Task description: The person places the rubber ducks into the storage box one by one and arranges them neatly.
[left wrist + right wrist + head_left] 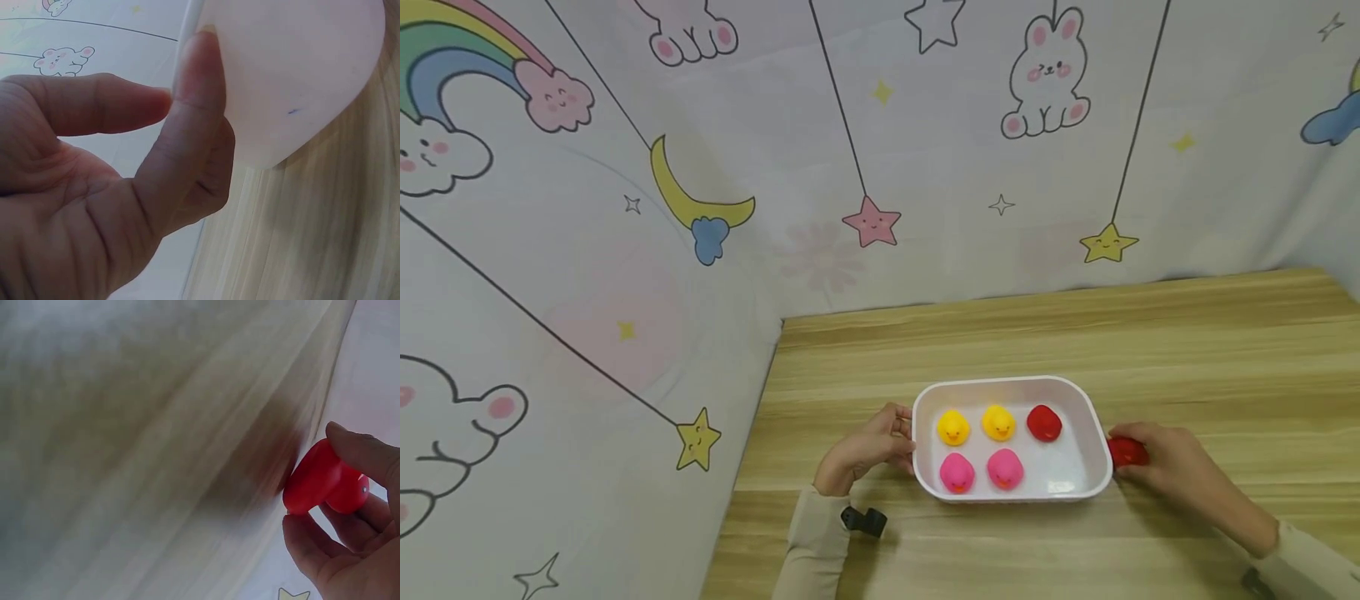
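Note:
A white plastic basket-like tray (1075,483) sits on the table. In it lie two yellow rubber ducks (953,427), two pink ducks (957,473) and one red duck (1044,424). My left hand (871,443) pinches the tray's left rim; in the left wrist view its thumb and a bent finger (187,119) meet at the edge, the finger against the outer wall. Just outside the right end of the tray, my right hand (1176,467) holds another red duck (1127,452) between thumb and fingers. The right wrist view shows this red duck (315,478) close over the tabletop.
The wood-grain table (970,550) spreads around the tray on every side. A pale fabric backdrop (955,275) with cartoon drawings rises behind it and along the left. A small black device (864,522) is on the left wrist.

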`<state>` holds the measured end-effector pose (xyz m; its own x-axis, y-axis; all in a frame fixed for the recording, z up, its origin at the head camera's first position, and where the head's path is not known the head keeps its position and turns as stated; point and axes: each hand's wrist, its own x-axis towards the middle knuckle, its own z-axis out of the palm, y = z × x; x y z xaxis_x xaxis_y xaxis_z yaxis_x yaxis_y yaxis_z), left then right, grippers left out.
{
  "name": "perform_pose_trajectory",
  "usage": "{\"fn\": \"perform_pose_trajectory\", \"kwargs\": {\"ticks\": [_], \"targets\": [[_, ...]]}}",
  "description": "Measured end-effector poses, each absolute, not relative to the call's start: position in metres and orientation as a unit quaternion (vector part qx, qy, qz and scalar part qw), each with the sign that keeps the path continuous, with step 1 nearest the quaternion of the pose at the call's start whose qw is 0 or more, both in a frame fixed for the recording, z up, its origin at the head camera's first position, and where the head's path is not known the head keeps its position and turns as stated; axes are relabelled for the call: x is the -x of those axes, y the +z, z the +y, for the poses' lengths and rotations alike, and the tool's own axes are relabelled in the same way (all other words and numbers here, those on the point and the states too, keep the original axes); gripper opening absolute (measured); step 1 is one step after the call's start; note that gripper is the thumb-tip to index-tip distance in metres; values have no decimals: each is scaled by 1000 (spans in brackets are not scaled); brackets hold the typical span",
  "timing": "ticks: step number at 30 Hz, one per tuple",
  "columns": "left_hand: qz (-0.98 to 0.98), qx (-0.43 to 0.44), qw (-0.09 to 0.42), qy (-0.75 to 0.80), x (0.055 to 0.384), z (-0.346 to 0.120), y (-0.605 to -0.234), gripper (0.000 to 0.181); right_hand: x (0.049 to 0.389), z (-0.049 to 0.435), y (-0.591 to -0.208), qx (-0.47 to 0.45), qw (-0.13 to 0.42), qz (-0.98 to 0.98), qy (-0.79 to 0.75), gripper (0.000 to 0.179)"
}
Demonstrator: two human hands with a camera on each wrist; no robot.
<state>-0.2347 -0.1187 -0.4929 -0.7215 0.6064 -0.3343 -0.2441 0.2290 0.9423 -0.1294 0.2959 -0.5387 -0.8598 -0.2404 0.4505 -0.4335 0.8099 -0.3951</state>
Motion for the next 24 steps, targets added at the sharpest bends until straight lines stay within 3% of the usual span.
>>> {"fn": "perform_pose_trajectory", "kwargs": {"ticks": [6, 24], "targets": [[701, -134, 349, 607, 233, -120, -496, 49, 127, 297, -529, -170, 172, -938, 247, 52], [702, -135, 350, 606, 236, -124, -494, 47, 131, 291, -481, -209, 192, -930, 233, 63]]}}
